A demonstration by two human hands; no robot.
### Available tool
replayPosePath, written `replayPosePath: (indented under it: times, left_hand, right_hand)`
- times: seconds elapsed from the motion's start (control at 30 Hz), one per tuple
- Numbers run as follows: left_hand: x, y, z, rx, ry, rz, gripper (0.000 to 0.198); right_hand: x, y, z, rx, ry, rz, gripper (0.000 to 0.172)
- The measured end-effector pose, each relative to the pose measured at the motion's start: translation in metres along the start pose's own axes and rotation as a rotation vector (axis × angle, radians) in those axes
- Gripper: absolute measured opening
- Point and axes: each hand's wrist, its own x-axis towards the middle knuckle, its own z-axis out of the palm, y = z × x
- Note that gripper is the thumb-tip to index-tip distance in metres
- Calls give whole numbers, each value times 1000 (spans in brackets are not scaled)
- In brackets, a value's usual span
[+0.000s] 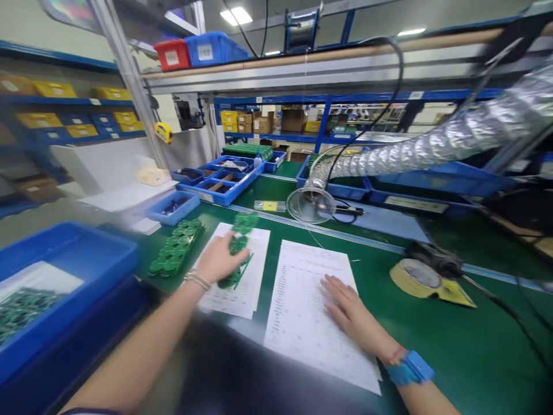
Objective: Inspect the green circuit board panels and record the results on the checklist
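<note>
My left hand is over a green circuit board panel, fingers on its left edge and thumb across it. The panel is blurred, and part of it is hidden under the hand. Beneath it lie white printed sheets. To the left, more green circuit board panels rest on the green bench. My right hand lies flat with fingers stretched out on another printed sheet covered in rows of small text. It holds nothing.
A blue bin with small green pieces stands at left. Behind are a small blue tray and a divided blue tray. A silver duct ends in a clear hood. A tape roll lies at right.
</note>
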Motion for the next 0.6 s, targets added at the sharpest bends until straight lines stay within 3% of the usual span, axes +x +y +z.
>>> replayPosePath:
  times: [0.1,0.17,0.23,0.37,0.47,0.6]
  left_hand:
    - [-36,82,43,-32,-200,308,76]
    - [-54,125,70,-37,-228,382,74]
    - [-64,155,91,-31,-251,421,74]
    - [-69,179,114,7,-267,419,80]
    - [-74,183,119,46,-301,371,82]
    - [-77,179,119,105,-368,397,92]
  right_hand:
    - [-2,5,0,96,204,114,47]
    - [-4,11,0,132,285,157,45]
    - [-5,17,-1,139,323,177,45]
    - [-4,22,-2,122,339,173,46]
    - [-7,31,5,91,277,117,49]
    - [-7,67,28,32,188,-13,61]
